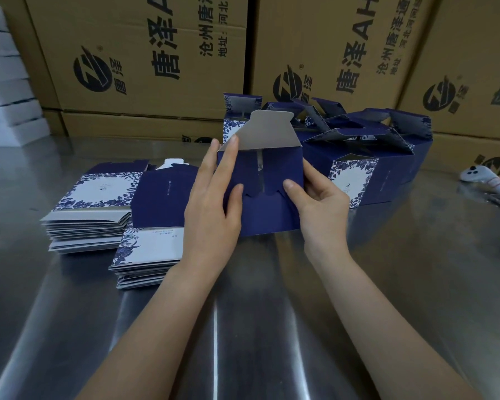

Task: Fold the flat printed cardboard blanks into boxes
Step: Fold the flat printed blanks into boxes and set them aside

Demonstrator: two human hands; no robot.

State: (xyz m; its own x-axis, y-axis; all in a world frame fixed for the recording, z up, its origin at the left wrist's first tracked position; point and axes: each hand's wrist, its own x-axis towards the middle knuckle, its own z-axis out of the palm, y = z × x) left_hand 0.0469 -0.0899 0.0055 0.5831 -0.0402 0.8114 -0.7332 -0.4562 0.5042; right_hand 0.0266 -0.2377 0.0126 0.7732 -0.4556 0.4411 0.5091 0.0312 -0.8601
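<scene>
Centrally in the head view, a partly folded navy box (pixel 267 217) stands on the steel table (pixel 243 327), its grey-lined top flap raised. The left hand (pixel 214 209) grips the box's left side, thumb on the front face and fingers reaching up to the flap's corner. The right hand (pixel 318 203) grips the right side, thumb likewise on the front. Two stacks of flat blanks (pixel 96 194) lie at 9 o'clock of the box, finished boxes (pixel 373 168) cluster at 2 o'clock, and brown cartons (pixel 145 53) line the 12 o'clock edge.
</scene>
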